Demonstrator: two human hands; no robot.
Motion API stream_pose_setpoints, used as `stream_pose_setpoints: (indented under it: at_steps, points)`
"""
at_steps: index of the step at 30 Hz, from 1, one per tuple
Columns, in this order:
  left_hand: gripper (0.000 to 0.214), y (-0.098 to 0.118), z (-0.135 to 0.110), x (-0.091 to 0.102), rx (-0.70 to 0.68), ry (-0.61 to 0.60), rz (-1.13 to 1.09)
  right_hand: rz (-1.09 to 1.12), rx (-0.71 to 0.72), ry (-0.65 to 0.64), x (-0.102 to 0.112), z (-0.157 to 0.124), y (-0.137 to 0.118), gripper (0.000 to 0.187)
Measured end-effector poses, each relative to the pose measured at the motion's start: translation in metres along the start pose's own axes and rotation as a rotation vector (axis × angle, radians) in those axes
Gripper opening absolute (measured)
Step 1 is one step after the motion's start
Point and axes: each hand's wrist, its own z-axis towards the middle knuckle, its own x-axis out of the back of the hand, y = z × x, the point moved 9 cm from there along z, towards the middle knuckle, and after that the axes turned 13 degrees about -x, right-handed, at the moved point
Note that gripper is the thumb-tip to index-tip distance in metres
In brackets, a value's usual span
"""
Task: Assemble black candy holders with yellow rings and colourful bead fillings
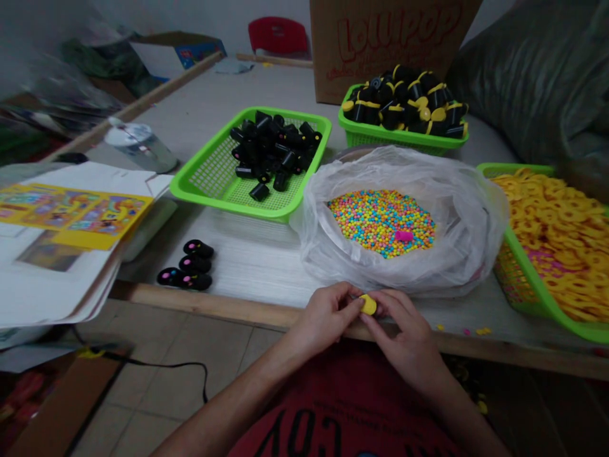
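My left hand (328, 316) and my right hand (399, 325) meet over the table's front wooden edge, with a small yellow plastic piece (368, 304) pinched between their fingers. Just beyond them lies a clear plastic bag (464, 216) holding many tiny multicoloured beads (371, 222), with a pink piece (403, 236) resting on top. Several black parts with pink dots (190, 265) lie on the table to the left of my hands. A green basket of yellow rings (547, 241) stands to the right.
Green baskets hold black cylinders (271, 149) and black-and-yellow parts (404, 105) farther back. Stacked papers with a yellow printed sheet (71, 216) lie at the left, near a plastic bottle (140, 146). A cardboard box (380, 44) and a grey sack (533, 76) stand behind.
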Motion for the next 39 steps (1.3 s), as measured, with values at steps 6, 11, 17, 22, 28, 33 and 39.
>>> stream_pose_setpoints:
  at_steps: [6, 11, 17, 22, 28, 33, 39]
  points:
    - [0.024, -0.009, 0.002, -0.005, 0.077, -0.003, -0.132, 0.235, -0.207, -0.088, -0.011, 0.004, 0.023, 0.026]
    - [0.027, -0.006, -0.001, -0.003, 0.04, -0.002, -0.096, 0.231, -0.447, -0.246, -0.015, 0.012, 0.044, 0.039]
    - [0.024, 0.005, -0.01, 0.0, -0.113, -0.035, -0.087, 0.15, -0.369, -0.326, -0.017, 0.008, 0.036, 0.038]
    - [0.026, 0.013, -0.012, 0.0, -0.142, -0.071, -0.075, 0.194, -0.368, -0.239, -0.019, 0.006, 0.042, 0.054]
    - [0.043, 0.01, -0.01, -0.002, -0.119, -0.048, 0.074, 0.261, -0.359, -0.334, -0.021, 0.006, 0.039, 0.049]
    - [0.036, 0.011, -0.01, -0.005, -0.152, -0.027, 0.173, 0.281, -0.335, -0.296, -0.018, 0.006, 0.033, 0.047]
    - [0.038, -0.01, -0.006, 0.009, -0.213, 0.055, -0.041, 0.068, -0.062, -0.15, -0.029, 0.01, 0.025, 0.054]
